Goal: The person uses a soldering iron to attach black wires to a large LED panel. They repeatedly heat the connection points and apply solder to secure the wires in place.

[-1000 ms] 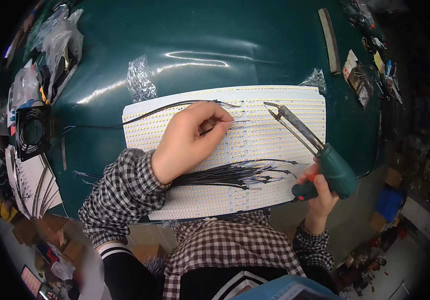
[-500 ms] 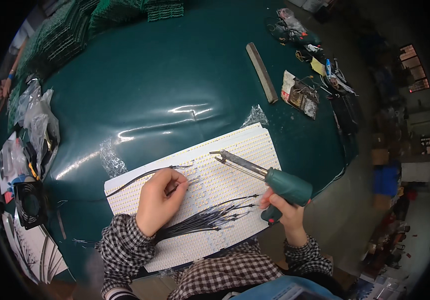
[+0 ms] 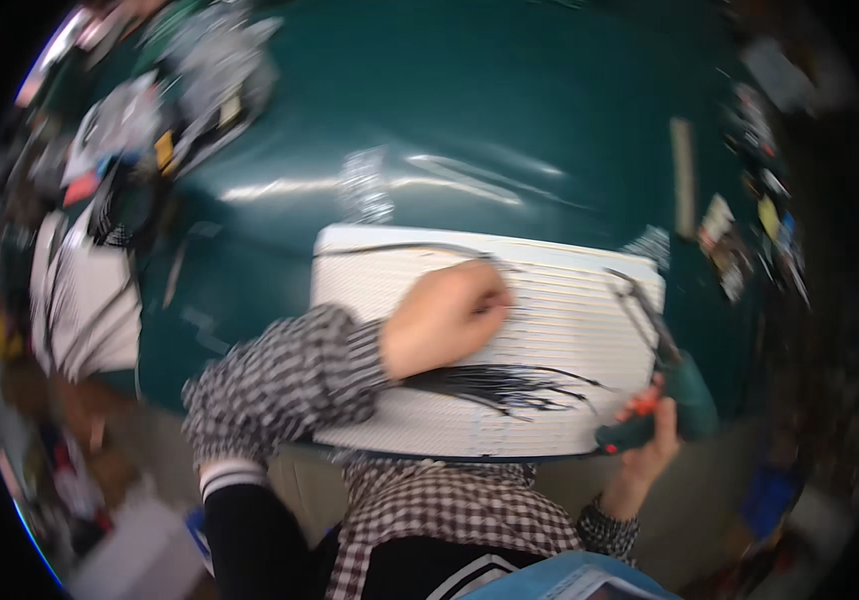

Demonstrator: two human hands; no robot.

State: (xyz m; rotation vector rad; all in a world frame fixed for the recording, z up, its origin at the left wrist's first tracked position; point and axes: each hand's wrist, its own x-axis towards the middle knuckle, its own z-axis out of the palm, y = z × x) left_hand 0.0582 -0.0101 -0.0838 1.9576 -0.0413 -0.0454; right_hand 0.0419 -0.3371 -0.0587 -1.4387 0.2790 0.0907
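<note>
A white LED board [image 3: 590, 300] with rows of small yellowish dots lies in front of me. Over its middle is my left hand [image 3: 447, 318], its fingers curled together in a pinch; whatever is between them is hidden. Just beyond that hand, a black cable [image 3: 405, 247] runs along the board's far part. A bundle of thin black wires [image 3: 510, 383] lies on the board beside my left wrist, ends pointing right. My right hand [image 3: 653, 445] grips a green soldering gun [image 3: 688, 398] at the board's right edge, its metal tip pointing up and left over the board.
Clear plastic film [image 3: 365, 185] is on the green tabletop [image 3: 550, 100] beyond the board. Plastic bags [image 3: 215, 75] and a stack of white strips [image 3: 100, 300] sit at left. On the right are a long bar [image 3: 685, 175] and blurred clutter [image 3: 725, 245].
The whole view has swung, so the board now appears squarer and farther right. Both hands stay near the board, the right one still holding the soldering gun. Motion blurs the picture.
</note>
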